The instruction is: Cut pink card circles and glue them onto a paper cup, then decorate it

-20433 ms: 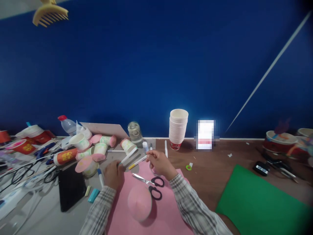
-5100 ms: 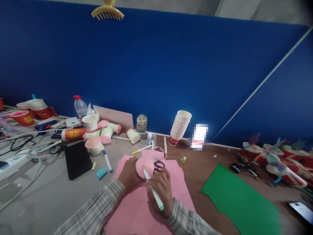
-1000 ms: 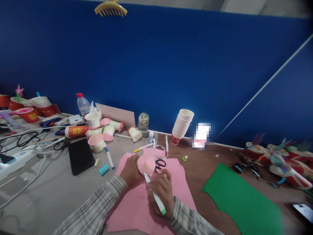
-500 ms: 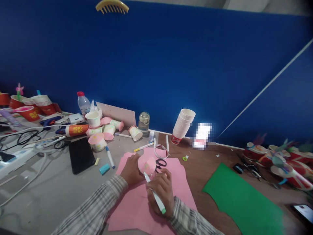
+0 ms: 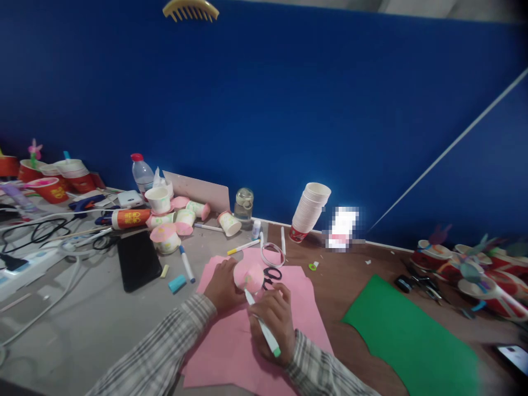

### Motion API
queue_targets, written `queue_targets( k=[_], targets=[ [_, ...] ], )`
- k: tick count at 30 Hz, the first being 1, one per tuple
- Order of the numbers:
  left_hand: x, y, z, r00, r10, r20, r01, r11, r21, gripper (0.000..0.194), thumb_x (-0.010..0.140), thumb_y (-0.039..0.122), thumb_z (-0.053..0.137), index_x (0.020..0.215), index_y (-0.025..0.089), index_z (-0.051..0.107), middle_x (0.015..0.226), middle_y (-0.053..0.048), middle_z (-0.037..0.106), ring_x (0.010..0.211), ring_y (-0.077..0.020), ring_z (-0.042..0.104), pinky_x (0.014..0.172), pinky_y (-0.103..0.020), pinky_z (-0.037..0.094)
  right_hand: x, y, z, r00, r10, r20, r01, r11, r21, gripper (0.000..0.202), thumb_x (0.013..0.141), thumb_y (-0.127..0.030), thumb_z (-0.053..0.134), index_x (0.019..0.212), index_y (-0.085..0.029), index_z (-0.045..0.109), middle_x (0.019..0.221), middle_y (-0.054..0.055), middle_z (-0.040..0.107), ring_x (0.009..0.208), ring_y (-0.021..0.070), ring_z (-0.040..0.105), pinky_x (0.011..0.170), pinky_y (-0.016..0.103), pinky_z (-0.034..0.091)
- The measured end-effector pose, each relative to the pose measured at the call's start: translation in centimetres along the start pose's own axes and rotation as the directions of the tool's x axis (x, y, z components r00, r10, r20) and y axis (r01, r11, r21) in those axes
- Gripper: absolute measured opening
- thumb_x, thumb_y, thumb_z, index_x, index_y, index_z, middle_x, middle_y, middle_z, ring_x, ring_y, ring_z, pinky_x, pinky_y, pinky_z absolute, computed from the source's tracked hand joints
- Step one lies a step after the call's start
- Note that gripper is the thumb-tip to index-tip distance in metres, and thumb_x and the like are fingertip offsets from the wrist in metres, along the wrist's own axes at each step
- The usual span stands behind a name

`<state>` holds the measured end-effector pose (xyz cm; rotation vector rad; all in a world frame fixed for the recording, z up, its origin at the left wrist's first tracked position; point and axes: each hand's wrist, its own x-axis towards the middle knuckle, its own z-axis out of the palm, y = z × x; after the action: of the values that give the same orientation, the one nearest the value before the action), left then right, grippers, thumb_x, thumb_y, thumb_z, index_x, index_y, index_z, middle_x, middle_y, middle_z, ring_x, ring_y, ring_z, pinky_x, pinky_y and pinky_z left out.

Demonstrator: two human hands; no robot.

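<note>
My left hand (image 5: 223, 286) grips a small paper cup topped with a pink paper disc (image 5: 248, 273), which bears faint green marks. In my right hand (image 5: 273, 322) is a white marker (image 5: 264, 329) with a green end, its tip at the lower edge of the pink disc. Both hands rest over a sheet of pink paper (image 5: 231, 357). Black-handled scissors (image 5: 272, 275) lie just right of the cup, partly hidden by it. A roll of tape (image 5: 273, 255) sits behind them at the sheet's far edge.
Decorated cups (image 5: 165, 238) cluster left, near a black phone (image 5: 138, 261). Behind stand a glass jar (image 5: 244, 208) and a tilted stack of paper cups (image 5: 308, 212). Green paper (image 5: 412, 335) lies right, before more red cups (image 5: 433, 256). A blue partition (image 5: 264, 110) closes the back.
The marker tip has shifted very slightly along the lower edge of the pink disc. Both hands otherwise keep their places, and the whole view has moved a few pixels.
</note>
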<state>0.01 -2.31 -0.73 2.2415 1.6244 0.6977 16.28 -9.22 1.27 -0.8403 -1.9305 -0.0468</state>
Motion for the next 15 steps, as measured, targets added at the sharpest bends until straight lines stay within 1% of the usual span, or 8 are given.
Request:
queue_targets(
  k=[5, 9, 15],
  targets=[
    [-0.07, -0.04, 0.07, 0.999, 0.027, -0.023, -0.027, 0.999, 0.017, 0.043, 0.049, 0.040, 0.068, 0.086, 0.023, 0.053, 0.086, -0.003, 0.055, 0.080, -0.0249, 0.051, 0.072, -0.037, 0.039, -0.02, 0.10, 0.06, 1.000, 0.004, -0.020, -0.004, 1.000, 0.003, 0.006, 0.069, -0.019, 0.058, 0.071, -0.024, 0.060, 0.061, -0.005, 0.063, 0.061, 0.0167, 0.058, 0.080, 0.043, 0.041],
    [-0.05, -0.22, 0.19, 0.999, 0.033, -0.029, -0.033, 0.999, 0.003, 0.047, 0.049, 0.040, 0.069, 0.089, 0.023, 0.053, 0.087, -0.003, 0.054, 0.081, -0.0247, 0.052, 0.072, -0.037, 0.039, -0.01, 0.06, -0.03, 1.000, 0.000, 0.001, 0.000, 1.000, 0.002, 0.005, 0.068, -0.019, 0.059, 0.071, -0.023, 0.060, 0.060, -0.005, 0.063, 0.061, 0.0159, 0.057, 0.082, 0.044, 0.040],
    [-0.04, -0.25, 0.21, 0.998, 0.048, -0.028, -0.048, 0.999, 0.018, 0.045, 0.050, 0.042, 0.068, 0.089, 0.024, 0.054, 0.087, -0.003, 0.055, 0.080, -0.0249, 0.052, 0.072, -0.037, 0.039, 0.10, -0.01, -0.20, 1.000, 0.000, 0.016, 0.000, 1.000, 0.006, 0.006, 0.068, -0.019, 0.059, 0.071, -0.024, 0.061, 0.060, -0.005, 0.064, 0.060, 0.0158, 0.059, 0.082, 0.043, 0.039]
  ],
)
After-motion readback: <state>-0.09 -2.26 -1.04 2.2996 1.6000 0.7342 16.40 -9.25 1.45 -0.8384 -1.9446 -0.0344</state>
